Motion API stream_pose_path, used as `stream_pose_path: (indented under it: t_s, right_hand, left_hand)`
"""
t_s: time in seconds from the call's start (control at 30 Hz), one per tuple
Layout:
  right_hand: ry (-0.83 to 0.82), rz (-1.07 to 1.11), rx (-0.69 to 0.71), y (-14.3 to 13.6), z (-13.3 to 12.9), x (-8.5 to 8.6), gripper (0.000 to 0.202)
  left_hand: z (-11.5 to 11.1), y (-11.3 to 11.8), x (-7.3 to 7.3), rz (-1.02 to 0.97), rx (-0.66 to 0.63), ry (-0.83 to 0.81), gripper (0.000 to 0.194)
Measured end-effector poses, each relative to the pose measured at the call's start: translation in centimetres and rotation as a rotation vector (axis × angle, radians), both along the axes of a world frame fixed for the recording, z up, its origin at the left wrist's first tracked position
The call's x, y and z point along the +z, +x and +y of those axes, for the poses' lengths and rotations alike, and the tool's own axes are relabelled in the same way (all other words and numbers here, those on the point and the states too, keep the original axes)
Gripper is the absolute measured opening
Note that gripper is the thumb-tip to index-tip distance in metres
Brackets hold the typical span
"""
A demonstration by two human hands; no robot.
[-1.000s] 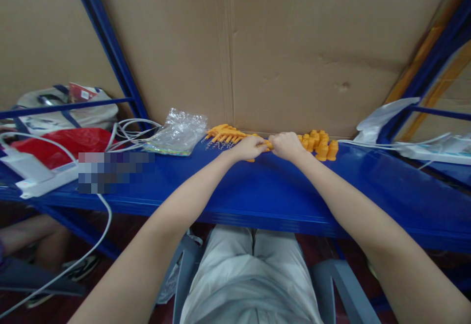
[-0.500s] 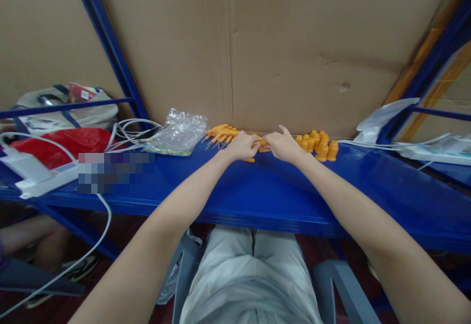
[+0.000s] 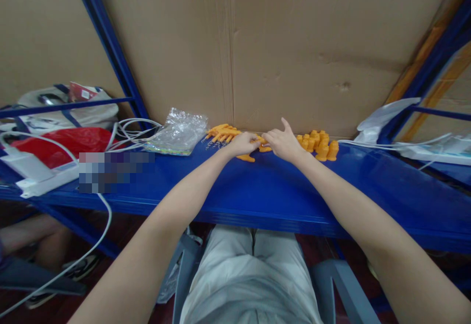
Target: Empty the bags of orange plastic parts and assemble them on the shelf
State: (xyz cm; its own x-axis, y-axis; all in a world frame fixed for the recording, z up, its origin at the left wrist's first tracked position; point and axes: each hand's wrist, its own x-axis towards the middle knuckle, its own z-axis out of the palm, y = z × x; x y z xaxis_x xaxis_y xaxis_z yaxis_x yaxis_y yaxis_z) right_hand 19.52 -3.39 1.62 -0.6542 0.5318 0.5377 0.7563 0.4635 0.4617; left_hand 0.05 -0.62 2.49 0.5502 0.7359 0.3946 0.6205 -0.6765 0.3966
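Observation:
My left hand [image 3: 244, 143] is closed, its fingertips pinching a small orange plastic piece [image 3: 262, 140] whose exact shape the fingers hide. My right hand [image 3: 284, 142] meets it from the other side, fingers curled at the same piece and one digit sticking up. Just below my left hand, a loose orange part [image 3: 246, 158] lies on the blue tabletop [image 3: 272, 186]. Left of the hands are finger-like orange pieces [image 3: 222, 131] in a pile, with several small metal springs [image 3: 213, 143] in front. Stubby orange pieces [image 3: 322, 148] stand grouped beyond my right wrist.
A clear plastic bag [image 3: 180, 133] lies left of the springs. Farther left are white cables [image 3: 128, 130], a power strip [image 3: 47, 179] and a red bag [image 3: 69, 145]. Cardboard [image 3: 279, 54] walls off the back. Another person's leg [image 3: 33, 240] shows at lower left.
Both hands have shifted only slightly around the piece. My right hand's raised digit points higher, and more of the loose orange part below my left hand shows.

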Motion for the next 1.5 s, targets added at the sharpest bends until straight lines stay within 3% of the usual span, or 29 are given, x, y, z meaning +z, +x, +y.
stream_pose_path:
  t_s: [0.23,0.47,0.57,0.7,0.9,1.0,1.1,1.23,1.5]
  right_hand:
    - [0.076,0.015,0.059,0.3,0.6,-0.3,0.031]
    - [0.135,0.069,0.091,0.1,0.6,-0.2,0.034]
    - [0.148,0.090,0.124,0.1,0.7,-0.2,0.033]
    - [0.131,0.062,0.144,0.5,1.1,-0.4,0.031]
    - [0.058,0.048,0.139,0.8,1.2,-0.9,0.036]
    - [0.033,0.056,0.138,0.8,0.9,-0.9,0.035]
    - [0.016,0.046,0.119,0.6,0.6,-0.8,0.034]
    - [0.011,0.033,0.082,0.4,0.5,-0.6,0.035]
    - [0.035,0.064,0.072,0.4,0.6,-0.5,0.035]
  left_hand:
    - [-1.0,-0.2,0.7,-0.172,-0.042,-0.293,0.023]
    - [-1.9,-0.7,1.6,-0.371,-0.192,-0.689,0.027]
    - [-2.1,-0.6,1.8,-0.381,-0.176,-0.791,0.023]
    - [-2.3,-0.1,1.5,-0.295,-0.119,-0.609,0.024]
    - [-2.0,0.4,0.1,0.101,0.085,0.225,0.020]
    - [-1.8,0.2,-0.2,0.242,0.070,0.442,0.028]
    - [-1.6,0.0,-0.3,0.313,0.051,0.513,0.029]
    - [-1.5,0.2,-0.4,0.306,0.100,0.488,0.030]
    - [-1.5,0.6,-0.2,0.149,0.139,0.273,0.026]
